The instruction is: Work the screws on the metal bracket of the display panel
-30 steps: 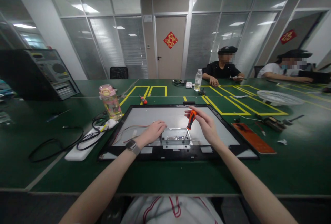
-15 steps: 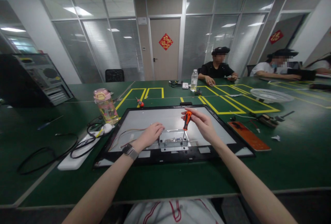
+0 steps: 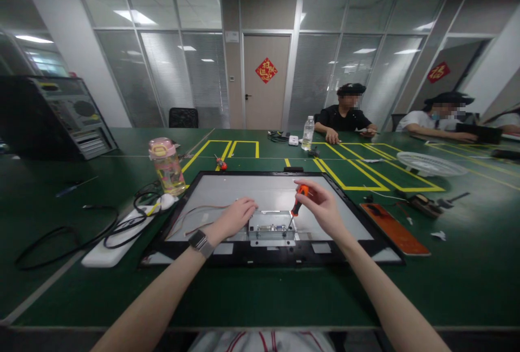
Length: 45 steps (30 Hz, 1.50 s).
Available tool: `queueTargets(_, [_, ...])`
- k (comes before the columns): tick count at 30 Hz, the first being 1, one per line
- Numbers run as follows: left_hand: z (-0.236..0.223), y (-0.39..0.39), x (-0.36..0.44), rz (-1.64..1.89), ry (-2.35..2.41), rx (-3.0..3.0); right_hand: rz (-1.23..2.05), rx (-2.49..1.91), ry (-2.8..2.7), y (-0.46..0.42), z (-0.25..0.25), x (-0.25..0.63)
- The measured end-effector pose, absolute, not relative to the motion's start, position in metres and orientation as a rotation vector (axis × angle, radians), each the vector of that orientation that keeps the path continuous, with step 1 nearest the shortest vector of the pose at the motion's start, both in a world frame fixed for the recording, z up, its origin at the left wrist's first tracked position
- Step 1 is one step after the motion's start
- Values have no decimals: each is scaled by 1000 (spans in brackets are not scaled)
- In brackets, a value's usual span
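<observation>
Metal bracket (image 3: 265,228) on black-framed panel (image 3: 227,185), bench (image 3: 260,298) beneath. Right hand (image 3: 326,212): fingers grasping orange screwdriver (image 3: 299,201), shaft slanting down to bracket's right end. Left hand (image 3: 234,216) at bracket's left; cannot tell whether gripping.

I count one display panel (image 3: 244,187). Over it are two hands of mine, left hand (image 3: 234,217) and right hand (image 3: 323,206), and one orange-handled screwdriver (image 3: 297,208). Left of the panel: one computer tower (image 3: 60,124), one power strip (image 3: 103,254). Two bottles: pink-lidded bottle (image 3: 168,170) at its left, clear bottle (image 3: 307,132) beyond. Beyond it, too, two red signs (image 3: 266,70) (image 3: 439,72), three people (image 3: 345,119) (image 3: 426,122) (image 3: 506,119).
</observation>
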State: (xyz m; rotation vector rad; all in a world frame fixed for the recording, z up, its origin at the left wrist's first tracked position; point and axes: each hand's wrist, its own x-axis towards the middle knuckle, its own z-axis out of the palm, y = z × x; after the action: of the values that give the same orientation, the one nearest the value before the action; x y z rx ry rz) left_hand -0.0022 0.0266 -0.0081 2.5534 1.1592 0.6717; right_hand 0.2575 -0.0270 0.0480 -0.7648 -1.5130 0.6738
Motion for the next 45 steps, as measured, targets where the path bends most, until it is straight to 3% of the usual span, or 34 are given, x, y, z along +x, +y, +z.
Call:
queueTargets(15, [-5,23,-1,663,1174,2553,772,-727,-1529,-34,51,254])
queueTargets(21, [-8,25,-1,678,1176,2550,640,-756,-1453,-31,47,251])
queueTargets(30, [-12,26,-2,686,1190,2555,1117,-544,-1406,-31,45,248])
queueTargets(45, [-11,26,-1,677,1189,2583,1150,-486,-1366,-32,48,248])
